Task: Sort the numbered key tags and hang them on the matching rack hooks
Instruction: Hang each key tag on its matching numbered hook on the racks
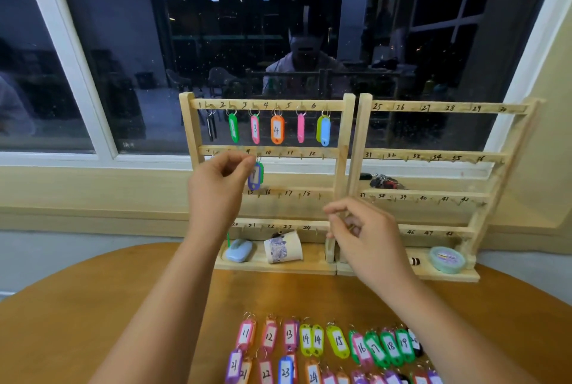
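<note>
Numbered tags (325, 349) lie in rows on the table (77, 321) beneath my wrists. My left grip (221, 181) pinches the ring of a purple tag (254, 177), which hangs just right of my fingertips under the second rail of the rack (344, 142). My right grip (363, 229) hovers loosely curled, holding nothing.

I see matt pale wooden hook racks (348, 136) at twelve o'clock and glossy coloured plastic, paper-labelled key tags (339, 342) at six.

Open bench (93, 315) between tag rows (339, 342) and racks, left rack's (348, 136) top hooks crowded with hanging tags (277, 129), hooks ten to twelve bare, left hand (216, 185) with blue tag (254, 177) blocking hook nine, right rack (362, 136) open.
</note>
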Demonstrator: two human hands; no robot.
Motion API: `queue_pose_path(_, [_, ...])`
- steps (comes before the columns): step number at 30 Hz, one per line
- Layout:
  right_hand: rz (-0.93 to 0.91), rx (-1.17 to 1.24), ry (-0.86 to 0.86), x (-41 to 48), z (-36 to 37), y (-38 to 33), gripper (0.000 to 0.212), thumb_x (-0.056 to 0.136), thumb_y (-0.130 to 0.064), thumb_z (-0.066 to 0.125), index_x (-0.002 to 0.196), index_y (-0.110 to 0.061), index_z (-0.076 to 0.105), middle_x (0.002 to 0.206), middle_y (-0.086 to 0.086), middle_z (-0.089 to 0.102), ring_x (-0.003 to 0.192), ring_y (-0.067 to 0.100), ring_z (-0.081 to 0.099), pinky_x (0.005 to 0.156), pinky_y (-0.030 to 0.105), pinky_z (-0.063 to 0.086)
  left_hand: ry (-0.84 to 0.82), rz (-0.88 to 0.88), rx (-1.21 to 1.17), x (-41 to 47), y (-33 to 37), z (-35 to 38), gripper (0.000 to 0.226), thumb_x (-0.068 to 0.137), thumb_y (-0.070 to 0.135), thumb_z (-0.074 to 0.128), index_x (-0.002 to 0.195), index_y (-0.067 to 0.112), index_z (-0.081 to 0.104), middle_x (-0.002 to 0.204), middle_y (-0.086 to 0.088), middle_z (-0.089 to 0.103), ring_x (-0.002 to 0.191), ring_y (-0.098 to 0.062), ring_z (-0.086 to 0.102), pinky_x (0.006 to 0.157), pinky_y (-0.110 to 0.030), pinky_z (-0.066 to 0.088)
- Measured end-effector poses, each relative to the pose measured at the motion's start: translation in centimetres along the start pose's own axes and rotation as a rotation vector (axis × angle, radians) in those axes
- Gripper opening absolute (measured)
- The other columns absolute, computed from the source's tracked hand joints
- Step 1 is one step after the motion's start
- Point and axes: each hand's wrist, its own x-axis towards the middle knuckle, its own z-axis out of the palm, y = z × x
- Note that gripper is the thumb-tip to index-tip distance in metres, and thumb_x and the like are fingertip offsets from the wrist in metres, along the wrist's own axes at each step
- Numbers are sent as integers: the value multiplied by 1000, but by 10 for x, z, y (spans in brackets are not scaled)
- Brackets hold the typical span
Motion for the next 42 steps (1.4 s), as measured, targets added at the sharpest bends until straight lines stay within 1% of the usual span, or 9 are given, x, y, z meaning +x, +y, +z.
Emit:
queue_pose_path(5, [119, 37, 38, -25, -14, 22, 24, 101, -10, 68, 104, -34, 74, 81, -10, 75, 77, 9, 75, 59, 22, 53, 54, 54, 87, 12, 6, 5, 11, 98, 37, 75, 95, 30, 82, 82, 14, 78, 80, -5, 72, 80, -42, 62])
queue_pose_path(12, [249, 61, 189, -49, -38, 55, 22, 100, -10, 71, 99, -31, 75, 85, -11, 78, 76, 7, 77, 56, 18, 49, 27, 83, 235, 21, 9, 11, 17, 100, 43, 71, 92, 31, 81, 85, 13, 75, 74, -9, 65, 68, -34, 54])
queue_pose_path(17, [315, -188, 300, -66, -60, 98, 24, 95, -9, 73, 95, -33, 74, 81, -13, 72, 70, 5, 65, 57, 24, 50, 33, 90, 249, 19, 12, 11, 18, 99, 46, 72, 90, 31, 77, 71, 5, 72, 68, -15, 68, 64, -36, 54])
queue_pose_path(21, [444, -321, 181, -72, -79, 133, 21, 95, -8, 74, 94, -29, 74, 91, -14, 73, 83, 0, 66, 65, 11, 42, 60, 89, 226, 8, 8, 10, 13, 98, 44, 73, 98, 31, 75, 75, 2, 71, 72, -16, 68, 68, -37, 53])
queue_pose_path(27, [637, -369, -38, -76, -89, 156, 13, 94, -20, 76, 89, -32, 74, 89, -15, 73, 89, 3, 67, 70, 22, 46, -53, -30, 92, -30, -11, 16, 9, 93, 36, 80, 96, 28, 75, 67, 3, 62, 81, -4, 66, 70, -33, 45])
queue_pose_path(30, [677, -305, -122, -74, -89, 154, 10, 92, -22, 79, 94, -31, 75, 90, -11, 73, 90, 4, 66, 72, 21, 46, -158, -90, 105, -54, -23, 20, 8, 91, 40, 80, 94, 34, 77, 72, 3, 68, 74, -16, 67, 71, -42, 52])
queue_pose_path(34, [685, -260, -184, -74, -91, 156, 19, 90, -21, 82, 102, -34, 75, 93, -8, 74, 93, 8, 69, 77, 23, 48, -326, -106, 164, -80, -28, 30, 6, 95, 33, 78, 89, 32, 78, 73, 1, 70, 59, -6, 58, 59, -34, 43])
queue_pose_path(38, [661, -314, -248, -75, -87, 159, 22, 92, -21, 81, 107, -35, 73, 98, -9, 72, 95, 8, 68, 84, 27, 53, -410, -119, 168, -91, -30, 35, 2, 94, 39, 77, 94, 36, 78, 76, 2, 71, 76, -23, 70, 74, -46, 57])
queue_pose_path(42, [651, -346, -237, -75, -85, 165, 19, 96, -17, 76, 106, -33, 76, 93, -9, 74, 90, 7, 68, 91, 33, 56, -452, -108, 170, -97, -24, 37, 6, 95, 38, 77, 93, 32, 78, 71, 7, 70, 77, -24, 69, 76, -45, 56])
